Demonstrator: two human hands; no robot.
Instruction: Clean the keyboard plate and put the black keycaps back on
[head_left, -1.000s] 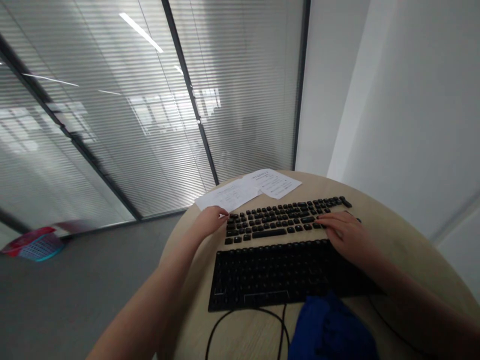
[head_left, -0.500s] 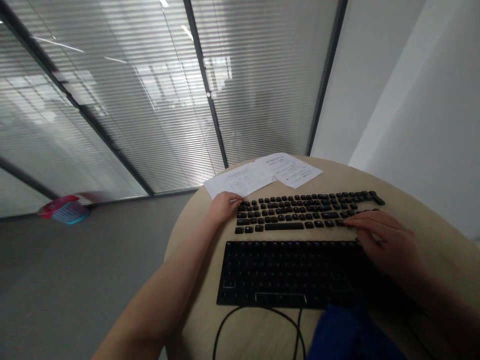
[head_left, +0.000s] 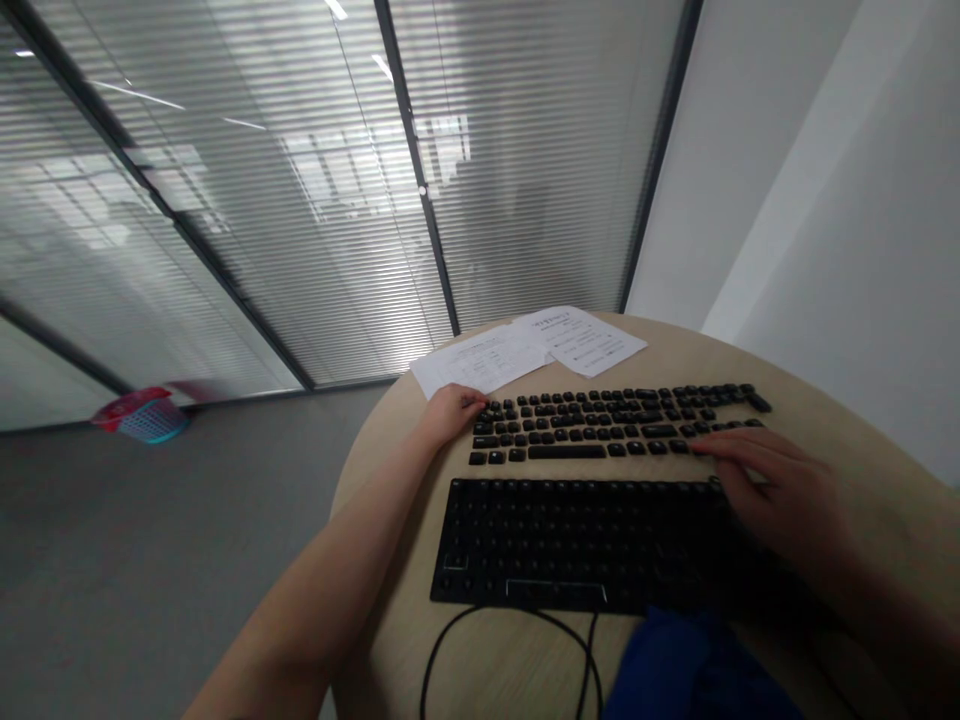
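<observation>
Loose black keycaps lie in keyboard-like rows on the round wooden table, a long spacebar keycap in the nearest row. Below them is a black keyboard base with its keycaps off, its right end dark under my arm. At the upper left end of the rows, my left hand has thumb and fingertips closed on a keycap at the edge. My right hand reaches over the right end, fingers stretched, fingertips touching the last keycap of the nearest row.
Printed paper sheets lie behind the keycaps. A black cable loops in front of the base, beside blue cloth. A red and blue basket stands on the floor at left, near a glass partition with blinds.
The view has shifted slightly. Both hands stay at the two ends of the keycap rows, with no clear movement of the keycaps.
</observation>
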